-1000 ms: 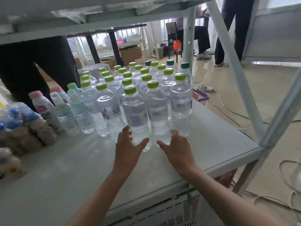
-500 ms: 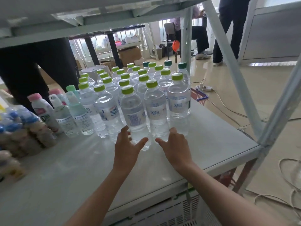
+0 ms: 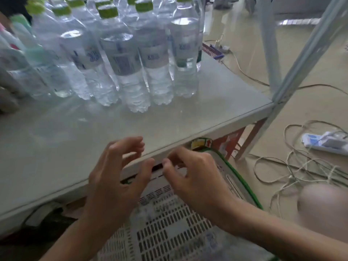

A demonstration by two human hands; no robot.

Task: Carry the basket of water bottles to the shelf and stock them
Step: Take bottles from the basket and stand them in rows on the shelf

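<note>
A block of water bottles with green caps is shown upright on the shelf, packed in close rows toward its back; this part of the stocking is judged done. The white basket lies below the shelf's front edge, and blurred clear shapes inside suggest bottles left to stock, though this cannot be confirmed. The left hand and right hand are held above the basket, fingers loosely curled, gripping nothing.
</note>
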